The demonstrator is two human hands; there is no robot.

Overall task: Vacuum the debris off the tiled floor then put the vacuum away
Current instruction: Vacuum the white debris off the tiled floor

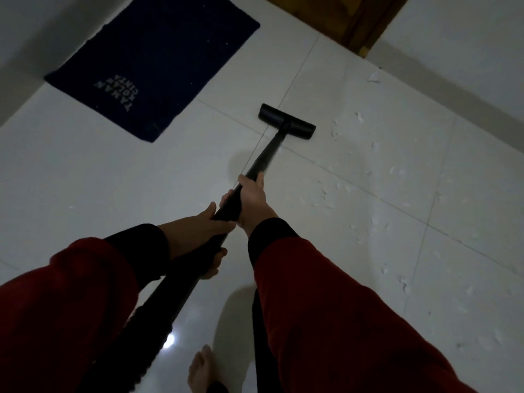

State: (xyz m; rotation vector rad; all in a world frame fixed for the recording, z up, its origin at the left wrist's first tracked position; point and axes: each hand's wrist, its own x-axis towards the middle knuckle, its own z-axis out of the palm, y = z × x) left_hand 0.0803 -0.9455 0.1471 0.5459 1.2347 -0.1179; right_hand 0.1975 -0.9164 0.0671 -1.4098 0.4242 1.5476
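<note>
A black vacuum wand (263, 157) runs from my hands out to a flat black floor head (286, 120) resting on the white tiled floor (113, 188). My right hand (252, 199) grips the wand higher up the tube. My left hand (204, 236) wraps the thicker black handle just behind it. Small white scraps of debris (331, 199) lie scattered over the tiles to the right of the head, several of them reaching toward the wall.
A dark blue mat (153, 63) with white lettering lies at the far left. A brown wooden door frame (360, 26) stands at the top. A white wall (467, 52) borders the right side. My bare foot (201, 370) is at the bottom.
</note>
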